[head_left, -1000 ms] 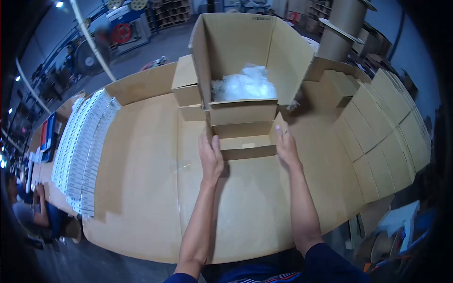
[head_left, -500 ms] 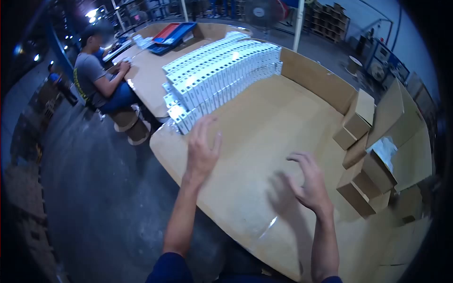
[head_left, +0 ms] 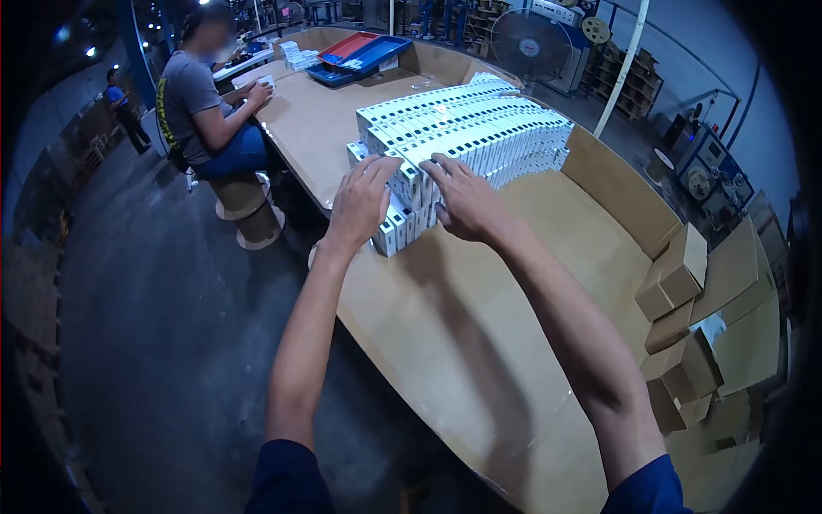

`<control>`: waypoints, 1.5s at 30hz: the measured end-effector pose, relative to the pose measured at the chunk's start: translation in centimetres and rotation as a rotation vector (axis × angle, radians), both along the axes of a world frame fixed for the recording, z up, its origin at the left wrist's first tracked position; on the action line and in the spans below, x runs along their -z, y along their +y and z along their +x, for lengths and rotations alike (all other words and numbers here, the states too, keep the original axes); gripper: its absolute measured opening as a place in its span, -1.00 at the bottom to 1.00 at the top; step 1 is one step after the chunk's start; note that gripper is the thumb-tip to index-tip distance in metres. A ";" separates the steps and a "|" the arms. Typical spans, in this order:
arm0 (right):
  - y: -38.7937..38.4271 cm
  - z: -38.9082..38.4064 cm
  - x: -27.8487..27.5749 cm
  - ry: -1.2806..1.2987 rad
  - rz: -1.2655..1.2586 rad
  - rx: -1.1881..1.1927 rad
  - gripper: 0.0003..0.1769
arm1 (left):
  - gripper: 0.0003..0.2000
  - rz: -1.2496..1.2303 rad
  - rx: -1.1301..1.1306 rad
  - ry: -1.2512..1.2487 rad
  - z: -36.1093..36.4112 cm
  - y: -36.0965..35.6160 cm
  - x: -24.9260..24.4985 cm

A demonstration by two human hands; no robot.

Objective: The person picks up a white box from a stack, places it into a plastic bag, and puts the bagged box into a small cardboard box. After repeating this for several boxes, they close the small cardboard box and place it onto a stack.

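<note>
Rows of narrow white boxes (head_left: 462, 128) with dark square marks stand stacked in layers on the cardboard-covered table (head_left: 479, 283). My left hand (head_left: 361, 204) rests against the near left end of the stack, its fingers curled over the upper boxes. From the other side, my right hand (head_left: 469, 201) bends its fingers onto the same end boxes, thumb lower down. Both hands appear to grip these boxes between them, though the fingertips are partly hidden. Below them, the lower layer sticks out toward me.
Open brown cartons (head_left: 681, 377) and a closed carton (head_left: 672, 272) line the right edge. A cardboard wall (head_left: 612, 188) borders the table's far side. Across the adjoining table, a seated person (head_left: 205, 107) works beside blue and red trays (head_left: 364, 56). A fan (head_left: 531, 47) stands behind.
Both hands have moved forward to the near end of the box stack, the right one also leftward from above the bare table. The camera view has shifted left.
</note>
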State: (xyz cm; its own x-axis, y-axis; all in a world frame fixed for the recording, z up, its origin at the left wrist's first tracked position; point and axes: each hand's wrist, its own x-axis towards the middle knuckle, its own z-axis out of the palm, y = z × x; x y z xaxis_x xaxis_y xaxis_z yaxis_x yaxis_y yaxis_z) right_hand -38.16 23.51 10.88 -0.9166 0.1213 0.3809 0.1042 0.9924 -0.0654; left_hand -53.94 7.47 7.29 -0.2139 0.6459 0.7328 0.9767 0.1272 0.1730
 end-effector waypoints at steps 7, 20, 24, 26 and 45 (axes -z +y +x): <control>-0.5 -0.6 0.6 -0.068 -0.032 0.099 -0.21 | -0.59 0.057 -0.021 0.071 -1.3 -0.4 0.8; -2.3 5.2 -0.6 0.169 -0.261 0.128 -0.16 | -0.57 0.252 0.074 -0.151 7.5 -6.4 2.4; -4.3 16.8 0.7 0.279 -0.839 0.241 -0.28 | -0.55 0.300 0.235 -0.196 15.5 -4.7 3.6; -5.7 22.9 1.7 0.251 -1.281 0.251 -0.30 | -0.60 0.303 0.375 -0.182 20.1 -3.1 3.1; 0.3 57.4 -3.7 0.666 -0.630 0.617 -0.73 | -0.88 -0.100 1.143 -0.093 51.0 19.4 -12.6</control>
State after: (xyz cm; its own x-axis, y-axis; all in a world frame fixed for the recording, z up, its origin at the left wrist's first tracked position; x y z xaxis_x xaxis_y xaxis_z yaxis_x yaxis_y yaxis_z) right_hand 19.19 23.85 14.55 -0.2662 0.8330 0.4849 0.3261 0.5513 -0.7680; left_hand -2.97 26.87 19.91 0.4835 0.5523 0.6792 0.5146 -0.8069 0.2899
